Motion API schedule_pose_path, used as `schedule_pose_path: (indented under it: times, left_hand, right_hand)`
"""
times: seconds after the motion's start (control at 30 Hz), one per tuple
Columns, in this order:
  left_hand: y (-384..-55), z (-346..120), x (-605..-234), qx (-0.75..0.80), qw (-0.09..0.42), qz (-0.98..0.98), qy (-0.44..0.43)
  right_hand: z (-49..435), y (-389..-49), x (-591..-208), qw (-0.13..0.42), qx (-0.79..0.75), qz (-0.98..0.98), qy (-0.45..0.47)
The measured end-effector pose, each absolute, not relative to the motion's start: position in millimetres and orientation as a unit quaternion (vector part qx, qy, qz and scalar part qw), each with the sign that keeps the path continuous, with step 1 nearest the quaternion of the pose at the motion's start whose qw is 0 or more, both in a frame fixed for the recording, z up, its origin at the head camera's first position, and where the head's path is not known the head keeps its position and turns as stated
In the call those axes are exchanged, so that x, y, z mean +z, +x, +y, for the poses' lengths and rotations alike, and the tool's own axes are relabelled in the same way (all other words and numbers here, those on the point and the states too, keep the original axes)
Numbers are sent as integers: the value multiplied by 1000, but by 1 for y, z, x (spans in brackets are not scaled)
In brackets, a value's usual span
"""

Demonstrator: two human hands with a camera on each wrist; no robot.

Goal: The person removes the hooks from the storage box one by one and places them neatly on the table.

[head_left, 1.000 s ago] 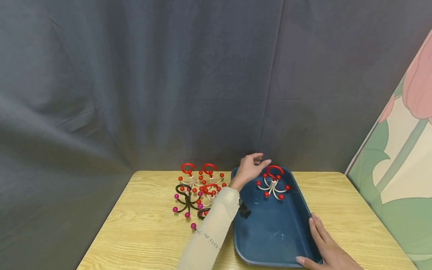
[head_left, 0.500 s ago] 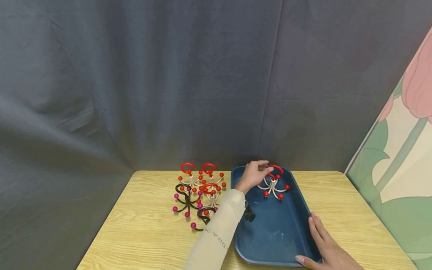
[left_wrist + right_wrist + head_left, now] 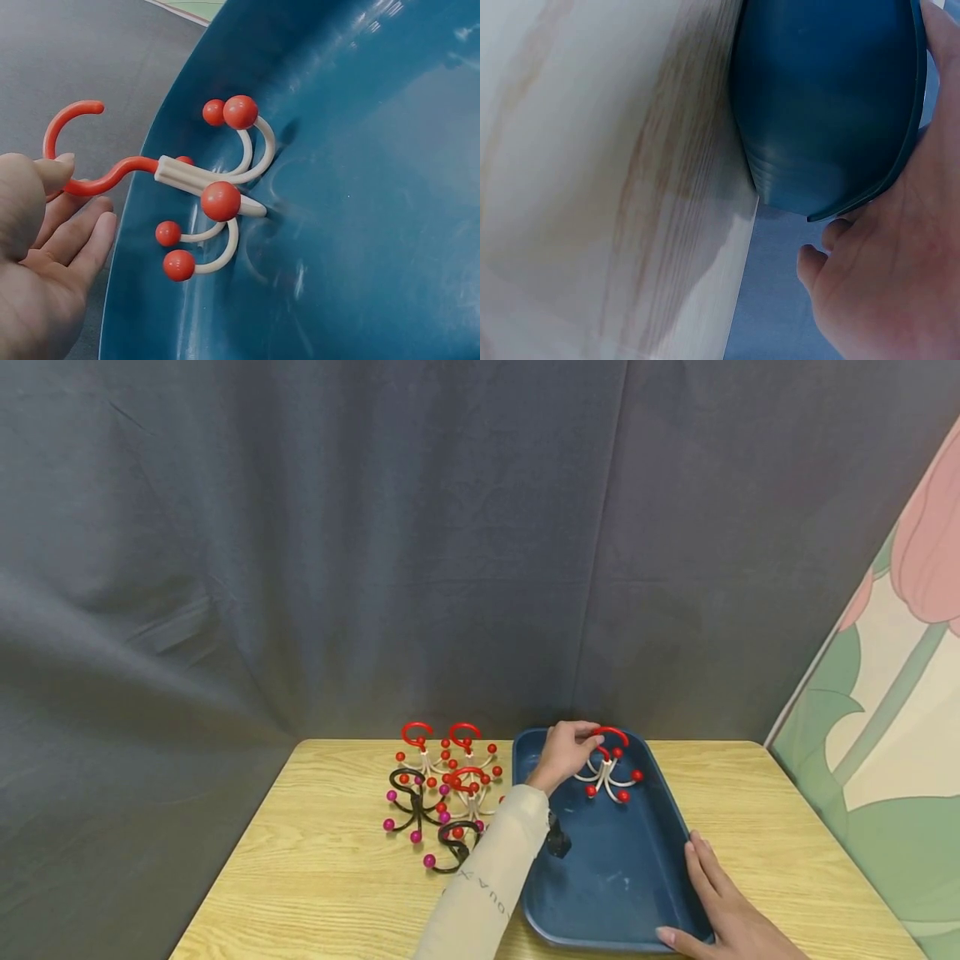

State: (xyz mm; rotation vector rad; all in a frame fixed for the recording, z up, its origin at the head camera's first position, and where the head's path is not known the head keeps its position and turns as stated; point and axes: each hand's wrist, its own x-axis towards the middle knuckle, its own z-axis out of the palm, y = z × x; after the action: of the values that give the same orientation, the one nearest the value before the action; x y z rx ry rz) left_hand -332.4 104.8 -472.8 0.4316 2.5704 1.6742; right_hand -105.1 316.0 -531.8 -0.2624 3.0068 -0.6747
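Note:
A hook hanger (image 3: 607,767) with a red hook, a pale stem and several curved pale arms tipped in red balls is at the far end of the dark blue tray (image 3: 600,893). My left hand (image 3: 564,753) pinches its red hook between thumb and fingers. In the left wrist view the hanger's pale stem (image 3: 184,174) slants over the tray wall, its foot close over the tray floor. At the tray's near right corner rests my right hand (image 3: 727,910), fingers straight along the outer side and thumb at the near rim.
Left of the tray, several more hangers stand close together on the wooden table (image 3: 300,877). Red-and-white ones like this hanger (image 3: 425,762) are behind; black ones with magenta balls, such as this hanger (image 3: 417,808), are in front. A grey curtain (image 3: 450,568) hangs behind the table.
My left hand has come down and to the right onto the hanger's red hook and now pinches it. The right hand and tray have stayed in place.

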Motion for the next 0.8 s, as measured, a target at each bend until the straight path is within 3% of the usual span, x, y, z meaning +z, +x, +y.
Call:
schedule_pose_path:
  times: [0.8]
  left_hand:
    - [-329, 110, -482, 534, 3, 833, 144]
  right_hand:
    - [317, -106, -532, 38, -224, 971, -81]
